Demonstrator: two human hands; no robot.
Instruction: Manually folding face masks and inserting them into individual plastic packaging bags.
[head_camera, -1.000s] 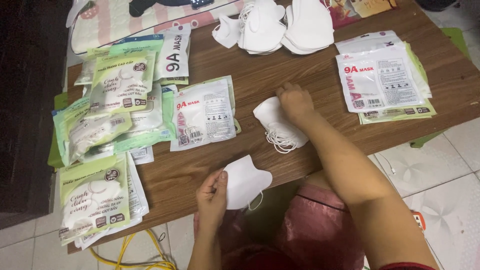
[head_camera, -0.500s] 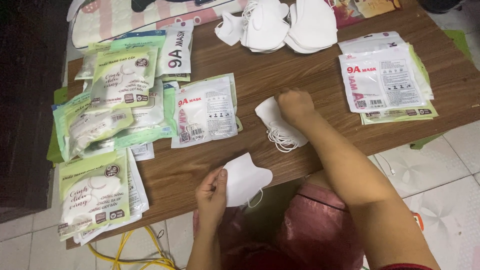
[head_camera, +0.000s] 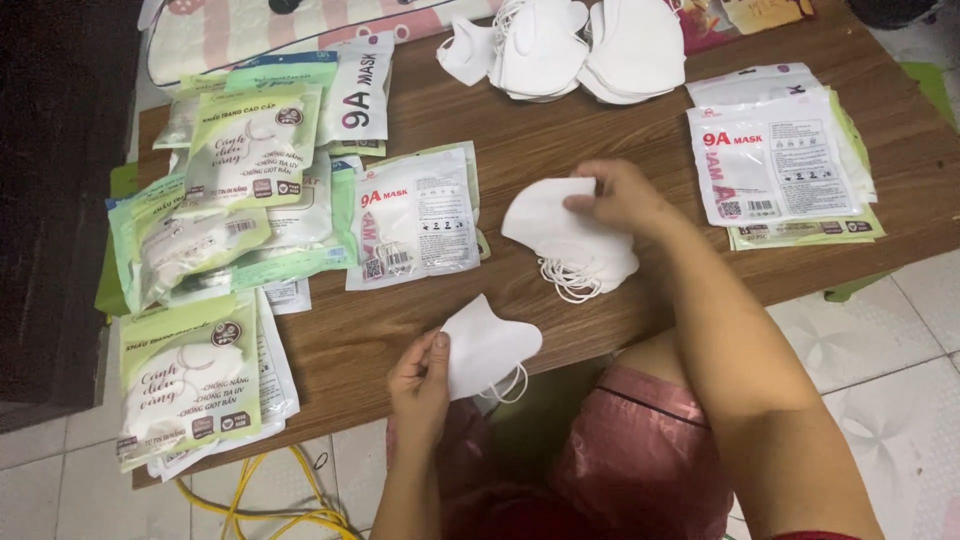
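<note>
My left hand holds a folded white face mask at the near edge of the brown wooden table, thumb on top, its ear loop dangling below. My right hand grips the top mask of a small stack of white masks in the middle of the table, lifting its edge. White elastic loops spill out under that stack.
Sealed mask packets lie left and right. Green-and-white filled packets are piled along the left edge. More loose white masks are heaped at the far side. Yellow cable lies on the tiled floor.
My right hand has risen slightly off the stack, peeling up the top mask. My left hand and its mask have hardly moved.
</note>
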